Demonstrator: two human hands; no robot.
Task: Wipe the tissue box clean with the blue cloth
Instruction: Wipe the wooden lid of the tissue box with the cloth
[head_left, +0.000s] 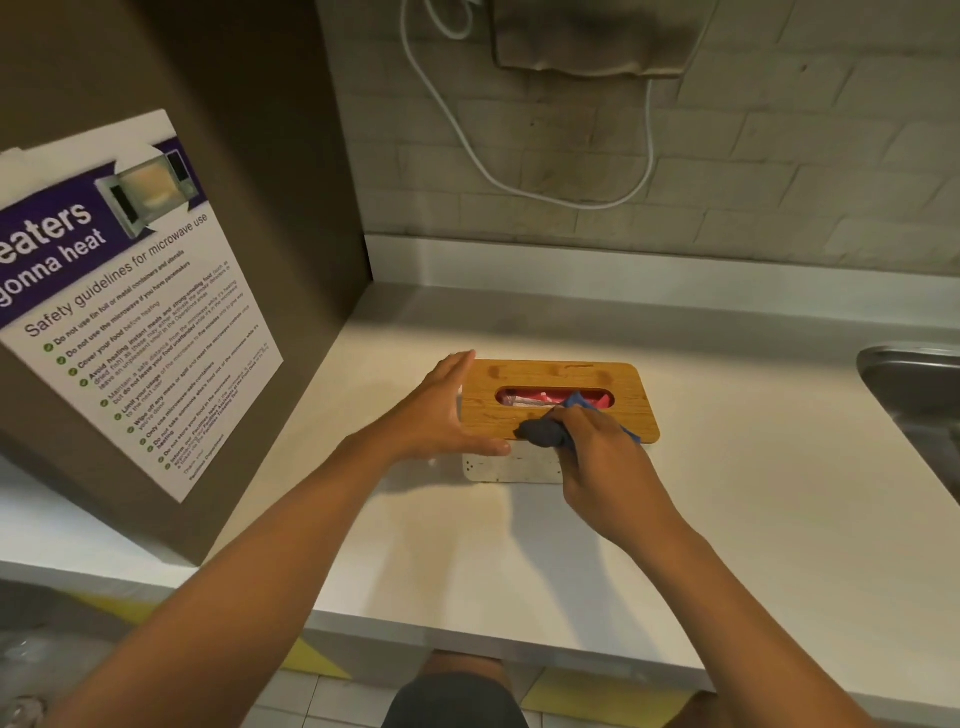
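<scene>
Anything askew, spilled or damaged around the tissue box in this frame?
Nothing spilled or broken. The tissue box sits slightly skewed to the counter edge. Dark smudges stain the tiled wall behind, below a hanging cloth.

Tissue box (558, 410) — wooden-brown lid, white speckled base; cloth (545, 434) — blue.

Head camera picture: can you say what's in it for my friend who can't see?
A right hand rubs a bunched blue cloth on a tissue box's wooden lid, while the left hand steadies its end.
</scene>
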